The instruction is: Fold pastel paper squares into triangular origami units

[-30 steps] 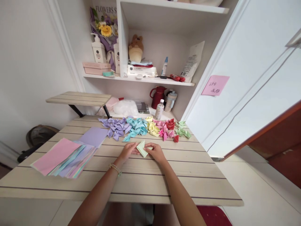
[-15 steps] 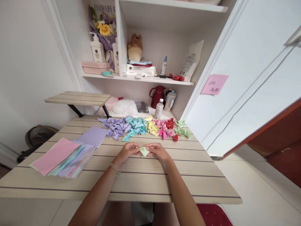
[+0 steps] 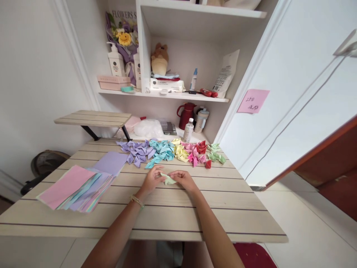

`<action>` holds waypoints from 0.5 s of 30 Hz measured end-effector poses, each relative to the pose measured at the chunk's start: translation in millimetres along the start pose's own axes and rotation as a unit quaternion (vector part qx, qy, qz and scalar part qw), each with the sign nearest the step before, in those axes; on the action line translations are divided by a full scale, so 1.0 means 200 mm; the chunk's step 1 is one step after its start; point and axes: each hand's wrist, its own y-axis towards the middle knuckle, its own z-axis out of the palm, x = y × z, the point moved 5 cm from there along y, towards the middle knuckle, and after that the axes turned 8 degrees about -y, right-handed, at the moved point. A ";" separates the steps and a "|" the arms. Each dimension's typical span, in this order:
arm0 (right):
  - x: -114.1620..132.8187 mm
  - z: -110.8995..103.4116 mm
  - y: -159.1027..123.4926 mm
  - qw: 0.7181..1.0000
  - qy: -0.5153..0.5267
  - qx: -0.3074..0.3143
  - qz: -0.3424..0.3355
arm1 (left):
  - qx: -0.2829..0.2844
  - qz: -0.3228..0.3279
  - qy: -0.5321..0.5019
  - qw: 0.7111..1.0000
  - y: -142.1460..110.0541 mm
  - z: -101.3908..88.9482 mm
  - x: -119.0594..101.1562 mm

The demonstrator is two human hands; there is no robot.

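Between my two hands is a small folded piece of light green paper (image 3: 168, 179), held just above the table (image 3: 173, 212). My left hand (image 3: 153, 179) pinches its left side, a beaded bracelet on the wrist. On the paper's right side, the fingers of my right hand (image 3: 183, 178) are closed. Beyond my hands lies a row of folded paper pieces: purple (image 3: 138, 152), blue (image 3: 161, 152), yellow (image 3: 181, 152), pink (image 3: 192, 153), red (image 3: 201, 147) and green (image 3: 216, 156). A fanned stack of coloured paper sheets (image 3: 69, 186) rests to the left.
A small raised stand (image 3: 95, 117) occupies the table's back left. At the back are a clear bottle (image 3: 188, 131), a red jug (image 3: 186, 116) and a plastic bag (image 3: 148, 128). White shelves (image 3: 167, 96) rise behind, and a pink note (image 3: 253, 101) is stuck on the right wall.
The green paper has turned in my fingers: its downward point has given way to a narrower, slanted shape. My left hand has rolled a little, its fingers lifting slightly.
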 end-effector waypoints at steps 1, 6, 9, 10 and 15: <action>0.00 0.00 0.00 1.000 -0.004 0.002 -0.002 | 0.006 0.006 0.002 1.000 0.00 0.00 0.00; 0.00 -0.02 -0.01 1.000 -0.002 0.008 -0.002 | 0.025 0.012 0.003 1.000 -0.01 0.01 -0.01; 0.01 -0.01 -0.01 1.000 -0.005 0.017 -0.008 | 0.026 0.012 -0.006 1.000 -0.01 0.02 -0.01; 0.01 -0.01 -0.01 1.000 -0.008 0.020 -0.012 | 0.026 0.013 -0.010 1.000 -0.01 0.01 -0.01; 0.06 0.00 -0.02 0.999 -0.020 0.031 -0.025 | 0.028 0.010 -0.032 0.999 0.00 0.01 -0.01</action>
